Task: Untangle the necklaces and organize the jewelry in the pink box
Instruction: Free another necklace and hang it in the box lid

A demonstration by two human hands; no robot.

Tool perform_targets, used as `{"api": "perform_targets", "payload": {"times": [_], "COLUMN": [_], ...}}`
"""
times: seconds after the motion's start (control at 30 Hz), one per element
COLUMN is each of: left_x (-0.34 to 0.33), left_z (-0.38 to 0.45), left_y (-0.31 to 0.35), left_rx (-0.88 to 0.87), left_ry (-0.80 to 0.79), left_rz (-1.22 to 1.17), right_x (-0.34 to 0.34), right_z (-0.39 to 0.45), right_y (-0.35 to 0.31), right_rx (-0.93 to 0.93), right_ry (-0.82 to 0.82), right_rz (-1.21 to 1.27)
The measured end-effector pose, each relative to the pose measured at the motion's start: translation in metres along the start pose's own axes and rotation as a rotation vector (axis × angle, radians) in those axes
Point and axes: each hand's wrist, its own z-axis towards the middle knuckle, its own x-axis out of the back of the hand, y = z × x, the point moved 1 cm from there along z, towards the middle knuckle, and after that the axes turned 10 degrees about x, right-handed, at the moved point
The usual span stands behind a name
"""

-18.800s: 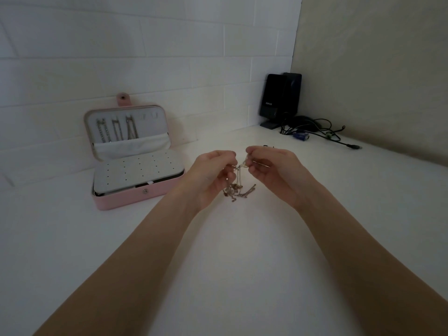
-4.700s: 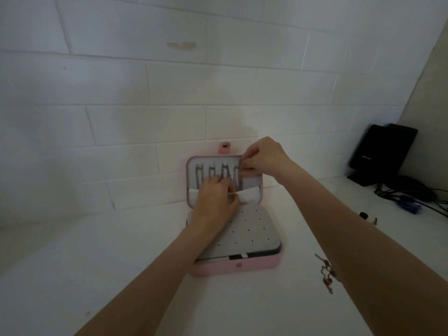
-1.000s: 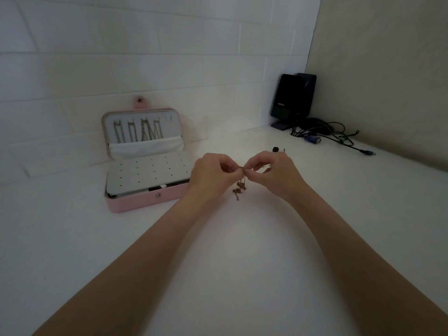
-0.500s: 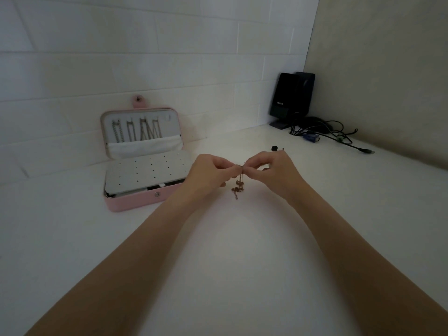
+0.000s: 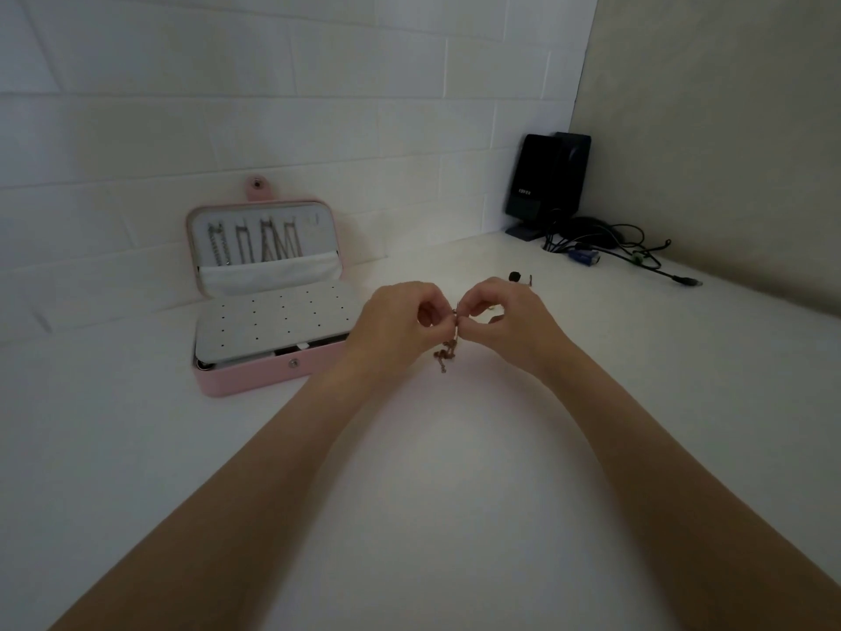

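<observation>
**Tangled chain pinched between both hands, right of the pink box**

Just right of the pink box (image 5: 268,380), above the white counter (image 5: 455,516): left hand (image 5: 393,327) and right hand (image 5: 512,318), fingertips nearly touching, each pinching the top of a small tangled necklace (image 5: 447,350). Dangling below the pinch, clear of the counter, too small to make out links or knots. Open and propped against the brick wall (image 5: 273,107), with several chains (image 5: 255,243) hung in the lid and a dotted white panel (image 5: 277,323) over the base. Farther right of the box, past the hands: a small dark item (image 5: 515,276), black speakers (image 5: 548,184), loose cables (image 5: 628,252).
</observation>
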Motion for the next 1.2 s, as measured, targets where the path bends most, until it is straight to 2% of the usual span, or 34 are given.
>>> {"api": "perform_targets", "payload": {"times": [0.2,0.47,0.87,1.0,1.2], "left_x": [-0.002,0.004,0.001,0.001,0.006], "left_z": [-0.004,-0.001,-0.001,-0.003,-0.002], "left_y": [0.000,-0.002,-0.003,-0.002,-0.001], "left_rx": [-0.054,-0.026,0.038,0.127,0.361], "left_ry": [-0.031,-0.004,-0.065,-0.125,-0.150], "left_rz": [0.067,-0.093,-0.199,-0.328,-0.695], "right_x": [-0.002,-0.001,0.004,0.005,0.009], "right_z": [0.000,0.000,-0.004,-0.005,-0.005], "right_y": [0.002,0.001,-0.010,-0.010,-0.003], "right_rx": [0.023,0.016,-0.050,-0.096,-0.172], "right_ry": [-0.005,0.033,-0.074,-0.121,-0.078], "right_rz": [-0.054,0.018,0.139,0.234,0.321]}}
